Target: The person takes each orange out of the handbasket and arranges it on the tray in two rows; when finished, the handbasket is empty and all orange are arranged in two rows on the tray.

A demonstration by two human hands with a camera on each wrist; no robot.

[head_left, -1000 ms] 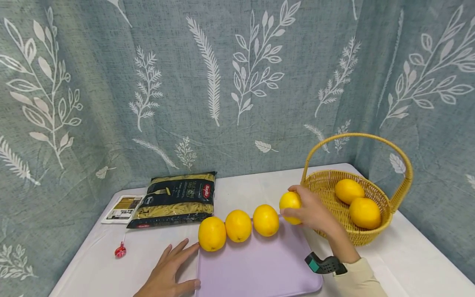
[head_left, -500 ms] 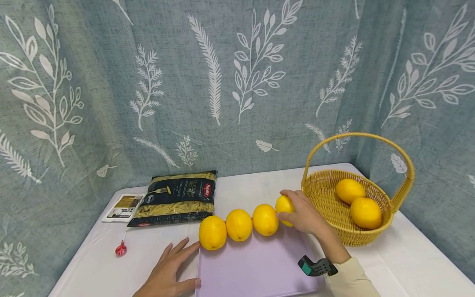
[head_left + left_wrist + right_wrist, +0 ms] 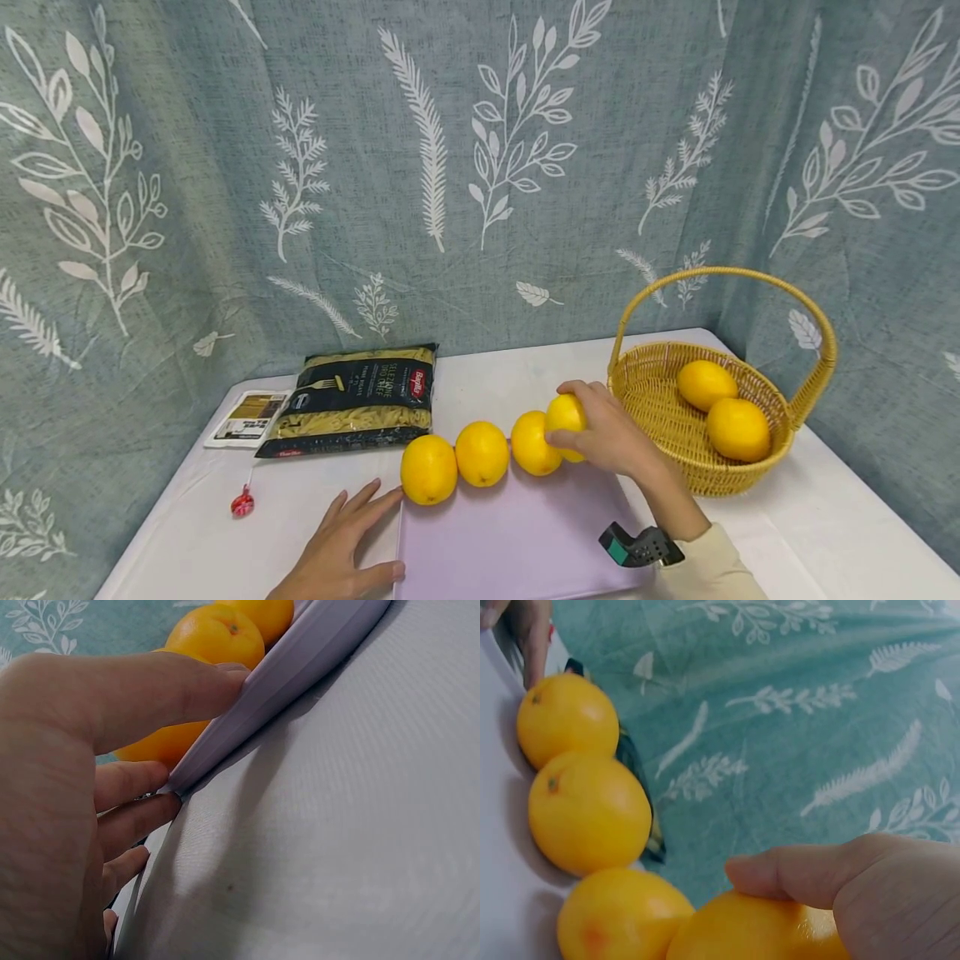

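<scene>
My right hand (image 3: 611, 433) grips an orange (image 3: 566, 415) at the far right corner of a lilac tray (image 3: 517, 533). This orange partly covers its neighbour (image 3: 531, 443) in the head view; whether the two touch I cannot tell. Two more oranges, a middle one (image 3: 482, 454) and a left one (image 3: 429, 469), continue the row along the tray's far side. My left hand (image 3: 341, 542) lies at the tray's left edge, fingers extended and spread. In the left wrist view its thumb (image 3: 172, 694) reaches the tray rim (image 3: 292, 675). The right hand's fingers are partly hidden behind the fruit.
A wicker basket (image 3: 652, 417) with a tall handle stands at the right, two oranges (image 3: 738, 429) inside. Behind the row, to the left, lies a pasta bag (image 3: 352, 400) beside a small white packet (image 3: 243, 419). A red lollipop (image 3: 242, 502) rests on the white-covered table.
My right hand has carried its orange leftward, from beside the row to where it overlaps the third orange in the head view. The left hand has stayed in place.
</scene>
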